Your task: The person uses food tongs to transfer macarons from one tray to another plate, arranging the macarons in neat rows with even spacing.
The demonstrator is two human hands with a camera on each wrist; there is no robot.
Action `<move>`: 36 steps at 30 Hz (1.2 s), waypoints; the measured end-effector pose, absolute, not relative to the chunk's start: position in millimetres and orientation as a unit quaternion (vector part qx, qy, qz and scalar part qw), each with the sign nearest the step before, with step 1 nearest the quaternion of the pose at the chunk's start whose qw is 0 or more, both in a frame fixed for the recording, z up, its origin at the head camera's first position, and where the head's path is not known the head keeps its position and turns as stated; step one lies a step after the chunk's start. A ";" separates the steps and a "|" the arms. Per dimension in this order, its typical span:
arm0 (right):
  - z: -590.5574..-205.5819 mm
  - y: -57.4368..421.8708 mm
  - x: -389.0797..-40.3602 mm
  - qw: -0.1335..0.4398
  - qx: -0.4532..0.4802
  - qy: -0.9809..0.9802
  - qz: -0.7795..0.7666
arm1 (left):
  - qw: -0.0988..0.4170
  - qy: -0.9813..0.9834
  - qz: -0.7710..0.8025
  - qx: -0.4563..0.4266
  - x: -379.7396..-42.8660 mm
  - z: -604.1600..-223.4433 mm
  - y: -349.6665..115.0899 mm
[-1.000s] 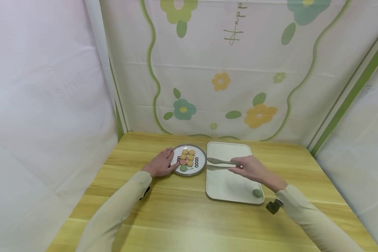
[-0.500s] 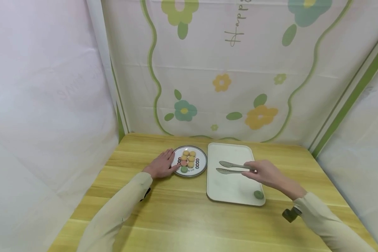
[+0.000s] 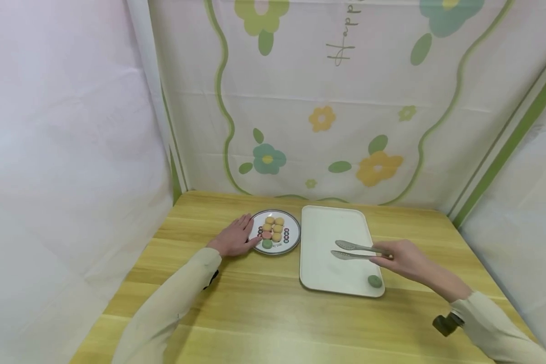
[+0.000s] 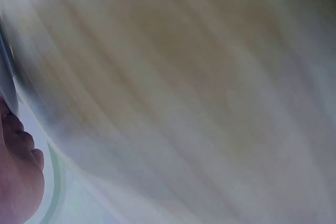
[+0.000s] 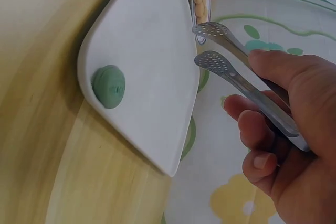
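Note:
My right hand [image 3: 405,260] grips metal tongs [image 5: 241,77] with perforated tips; the tips stand apart with nothing between them, over the white tray [image 3: 329,237]. A single green macaron [image 5: 109,86] lies in the tray's near right corner, below and to the right of the tongs' tips in the head view. My left hand [image 3: 233,238] lies flat with fingers straight at the left rim of a round plate [image 3: 293,237]. On that plate sit several yellow macarons [image 3: 277,236], a pink macaron [image 3: 266,235] and a green macaron [image 3: 267,243], the last close to the left thumb.
The wooden table [image 3: 255,308] bears the plate and tray side by side near its back edge. A printed flower curtain [image 3: 291,136] hangs right behind it, with white sheets on both sides. Most of the left wrist view is blurred.
My right hand has drawn the tongs from beside the plate's right edge to the right and nearer, toward the green macaron in the tray. The left hand has stayed at the plate.

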State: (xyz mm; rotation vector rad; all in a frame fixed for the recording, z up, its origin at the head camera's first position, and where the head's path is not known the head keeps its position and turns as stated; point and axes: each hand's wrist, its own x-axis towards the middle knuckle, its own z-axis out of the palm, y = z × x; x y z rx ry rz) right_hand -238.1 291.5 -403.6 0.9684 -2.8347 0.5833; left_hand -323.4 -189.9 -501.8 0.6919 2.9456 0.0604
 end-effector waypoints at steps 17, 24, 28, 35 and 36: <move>-409.7 333.3 -215.7 0.021 0.278 -0.941 0.191 | 0.054 0.971 0.022 0.232 -326.3 -502.5 -189.7; -413.6 345.2 -204.6 0.004 0.251 -0.949 0.190 | 0.058 0.971 0.021 0.230 -325.6 -503.0 -189.3; -416.1 351.6 -201.4 -0.008 0.238 -0.954 0.182 | 0.063 0.971 0.021 0.229 -325.8 -503.1 -189.4; -416.7 356.9 -200.0 -0.020 0.234 -0.957 0.170 | 0.063 0.972 0.022 0.225 -326.0 -503.2 -190.0; -416.7 357.2 -199.7 -0.016 0.236 -0.957 0.168 | 0.064 0.972 0.021 0.224 -326.0 -503.2 -189.9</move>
